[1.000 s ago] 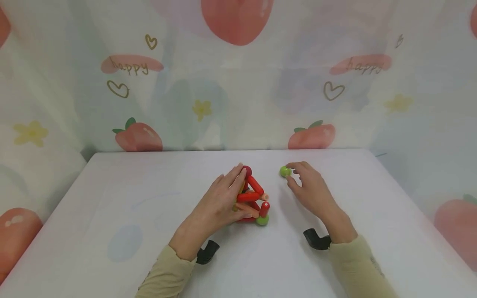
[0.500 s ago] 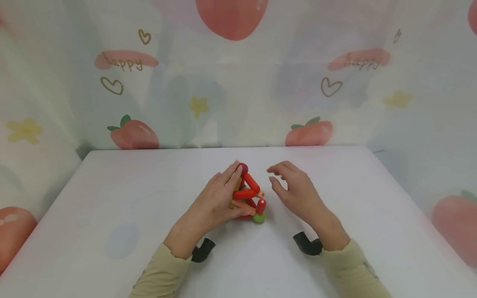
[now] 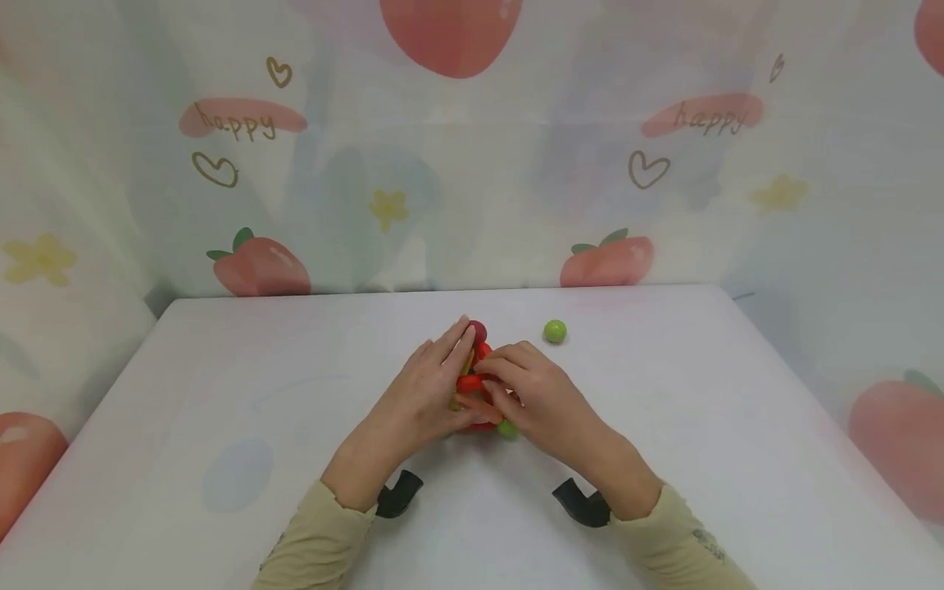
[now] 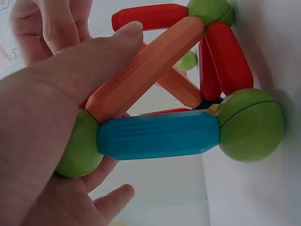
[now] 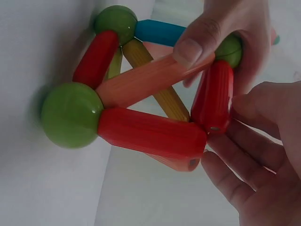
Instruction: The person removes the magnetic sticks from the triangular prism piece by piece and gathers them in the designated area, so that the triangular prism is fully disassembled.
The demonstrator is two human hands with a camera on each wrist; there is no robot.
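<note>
A frame of magnetic sticks and balls stands on the table. My left hand (image 3: 413, 393) grips its left side, with the thumb on an orange stick (image 4: 150, 68) and a green ball (image 4: 82, 143) close to the palm. A blue stick (image 4: 160, 135) joins that ball to another green ball (image 4: 252, 125). At the frame's right side, my right hand (image 3: 549, 397) pinches a red stick (image 5: 213, 96). Another red stick (image 5: 153, 132) runs out from a green ball (image 5: 72, 115) towards my right fingertips. A dark red ball (image 3: 478, 331) tops the frame.
A loose green ball (image 3: 555, 331) lies on the white table (image 3: 701, 393), beyond my right hand. Black curved pieces (image 3: 401, 494) sit by both wrists. A printed cloth (image 3: 472, 180) hangs behind the table and along its sides.
My right hand has moved left, away from the loose green ball, and come to the stick frame. The ball stays on the table. My left hand keeps its grip.
</note>
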